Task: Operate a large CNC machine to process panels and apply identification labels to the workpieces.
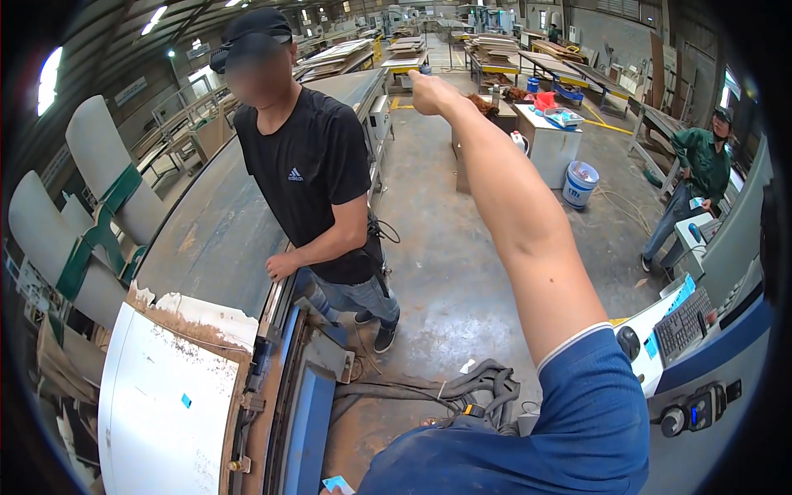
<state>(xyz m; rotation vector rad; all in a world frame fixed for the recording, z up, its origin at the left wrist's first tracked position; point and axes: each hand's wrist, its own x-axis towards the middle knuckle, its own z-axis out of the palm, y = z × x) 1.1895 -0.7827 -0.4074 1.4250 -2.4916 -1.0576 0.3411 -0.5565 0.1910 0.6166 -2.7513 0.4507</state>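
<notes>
My right arm reaches far forward across the upper middle of the view. My right hand (pixel 436 94) is raised at its end, with one fingertip up and the other fingers folded; I see nothing held in it. Only a sliver of my left hand (pixel 333 492) shows at the lower edge, pinching a small blue-and-white paper slip (pixel 337 483). Left of it, a white panel (pixel 157 404) with a small blue sticker (pixel 186 401) lies on the machine bed. Rough brown board and torn white sheet (pixel 202 318) show along its far end.
A person in a black T-shirt (pixel 309 173) leans a hand on the conveyor belt (pixel 219 219). Thick hoses (pixel 462 388) lie on the floor. A keyboard (pixel 683 323) and mouse (pixel 629 342) are at right. Another person in green (pixel 705 157) stands beyond, and a bucket (pixel 580 183) sits near a cabinet.
</notes>
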